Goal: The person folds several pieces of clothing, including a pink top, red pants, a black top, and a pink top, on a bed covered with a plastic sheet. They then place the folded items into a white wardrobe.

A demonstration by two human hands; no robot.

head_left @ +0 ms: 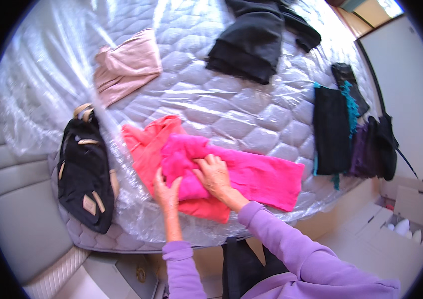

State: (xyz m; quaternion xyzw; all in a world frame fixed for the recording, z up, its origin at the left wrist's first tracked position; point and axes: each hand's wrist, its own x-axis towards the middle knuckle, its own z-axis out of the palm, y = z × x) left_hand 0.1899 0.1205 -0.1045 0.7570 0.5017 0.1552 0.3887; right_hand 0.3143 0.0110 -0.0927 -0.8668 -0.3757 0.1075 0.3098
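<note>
A bright pink garment (pixel 266 172) lies partly folded over a coral-orange garment (pixel 144 142) near the front edge of the mattress. My left hand (pixel 167 193) rests at the pink garment's left edge, thumb and fingers apart. On top of the cloth, my right hand (pixel 215 175) has its fingers curled into the pink fabric and gathers it. The pink cloth's left part is bunched, while its right part stretches out flat like a leg or sleeve. Part of the coral garment shows below it.
Clear plastic covers the grey quilted mattress (pixel 258 139). A black backpack (pixel 85 174) lies at left, a folded beige-pink garment (pixel 131 65) behind it. Black clothing (pixel 251 42) is at the far side. Folded dark garments (pixel 331 129) with teal trim lie at right, near a white door (pixel 411 74).
</note>
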